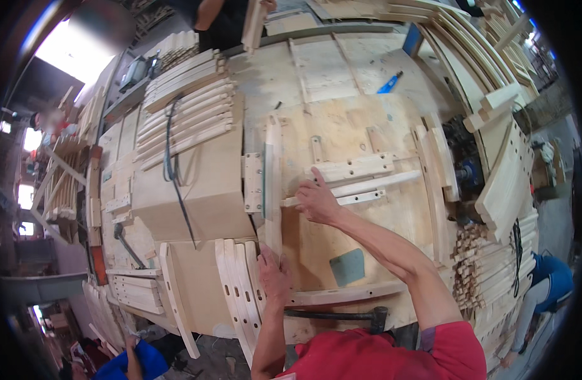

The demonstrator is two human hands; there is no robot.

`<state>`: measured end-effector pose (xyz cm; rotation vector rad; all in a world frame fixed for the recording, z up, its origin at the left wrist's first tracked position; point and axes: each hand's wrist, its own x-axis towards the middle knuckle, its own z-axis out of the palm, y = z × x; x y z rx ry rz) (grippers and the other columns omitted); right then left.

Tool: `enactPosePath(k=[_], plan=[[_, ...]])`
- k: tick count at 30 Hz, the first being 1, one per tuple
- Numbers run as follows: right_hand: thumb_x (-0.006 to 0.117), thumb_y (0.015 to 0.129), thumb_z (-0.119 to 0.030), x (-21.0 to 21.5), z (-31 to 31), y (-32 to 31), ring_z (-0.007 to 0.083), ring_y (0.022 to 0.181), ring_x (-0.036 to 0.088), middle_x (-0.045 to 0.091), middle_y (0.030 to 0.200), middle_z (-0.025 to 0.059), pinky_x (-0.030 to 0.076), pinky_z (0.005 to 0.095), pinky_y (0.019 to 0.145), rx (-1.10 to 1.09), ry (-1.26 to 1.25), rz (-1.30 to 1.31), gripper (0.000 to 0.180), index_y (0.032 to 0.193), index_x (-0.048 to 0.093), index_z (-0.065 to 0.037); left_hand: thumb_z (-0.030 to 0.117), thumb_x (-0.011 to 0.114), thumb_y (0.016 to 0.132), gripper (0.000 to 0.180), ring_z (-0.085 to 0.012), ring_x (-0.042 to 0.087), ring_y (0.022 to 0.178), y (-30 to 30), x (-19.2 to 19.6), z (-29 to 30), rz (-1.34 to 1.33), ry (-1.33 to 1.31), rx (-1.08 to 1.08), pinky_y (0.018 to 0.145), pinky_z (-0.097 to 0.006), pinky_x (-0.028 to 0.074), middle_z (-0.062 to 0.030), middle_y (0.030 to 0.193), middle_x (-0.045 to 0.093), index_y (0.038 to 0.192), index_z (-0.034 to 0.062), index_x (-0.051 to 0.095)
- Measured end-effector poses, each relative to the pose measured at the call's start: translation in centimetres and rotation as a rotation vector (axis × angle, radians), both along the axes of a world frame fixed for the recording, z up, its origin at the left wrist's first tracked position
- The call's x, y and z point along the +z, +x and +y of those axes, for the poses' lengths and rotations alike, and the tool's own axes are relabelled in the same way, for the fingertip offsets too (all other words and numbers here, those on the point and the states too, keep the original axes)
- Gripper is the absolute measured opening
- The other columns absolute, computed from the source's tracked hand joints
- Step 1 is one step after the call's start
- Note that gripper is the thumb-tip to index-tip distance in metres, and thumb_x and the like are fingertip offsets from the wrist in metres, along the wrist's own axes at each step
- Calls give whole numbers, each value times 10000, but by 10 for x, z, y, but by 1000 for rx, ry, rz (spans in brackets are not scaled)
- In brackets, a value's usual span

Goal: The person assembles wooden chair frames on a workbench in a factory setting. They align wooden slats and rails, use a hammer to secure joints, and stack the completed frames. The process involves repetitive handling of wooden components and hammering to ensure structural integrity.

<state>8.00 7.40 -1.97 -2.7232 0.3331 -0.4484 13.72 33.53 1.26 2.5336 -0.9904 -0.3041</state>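
My right hand (317, 201) is closed around the left end of a pale wooden slat (383, 183) that slants up to the right. One of its fingers touches a drilled wooden block (357, 168) just beyond. A shorter piece with holes (362, 197) lies on the near side of the slat. Nearer and to the left, my left hand (275, 273) curls at the lower end of an upright-lying wooden rail (273, 190); its fingertips are partly hidden. Several slotted rails (235, 278) lie right beside that hand.
Stacked slats (189, 117) with a dark strap fill the left back. A hammer (341, 314) lies by the near edge, a second hammer (127, 246) at far left. A blue tool (390, 83) rests at the back. Wood bundles (493, 259) stand right; other people work around the bench.
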Motion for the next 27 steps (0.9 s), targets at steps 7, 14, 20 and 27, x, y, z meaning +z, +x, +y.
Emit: enactPosePath(k=[7,14,20,27], plan=[[702,836,-240,15,1,-4,276,1273,521,622,1148,84,187,656,1224,-30,-82,73,231,994,676,-74,203,643,956,713,-498,564,1116,-6,7,-9,-44,-17,-22,933,-517,481,-318,1252,546,1529,-85,332],[724,835,-209,39,2,-86,372,1455,382,463,1531,230,225,570,1226,-626,160,-382,722,1468,459,17,206,641,961,711,-483,571,1109,-8,3,-7,-109,-61,-32,927,-512,487,-294,1238,551,1544,-51,325],[800,821,-245,57,-14,-294,427,1337,455,478,1460,246,340,532,1135,-1418,69,125,788,1466,426,10,218,661,950,722,-475,578,1082,-5,2,-5,-51,-73,-30,911,-524,490,-277,1196,560,1535,-48,334],[739,843,-195,51,4,-287,393,1288,486,506,1433,196,422,533,1023,-1256,-160,142,655,1420,482,-22,242,676,941,732,-442,588,1050,-2,6,-8,5,-28,12,854,-515,509,-237,1158,566,1539,-17,342]])
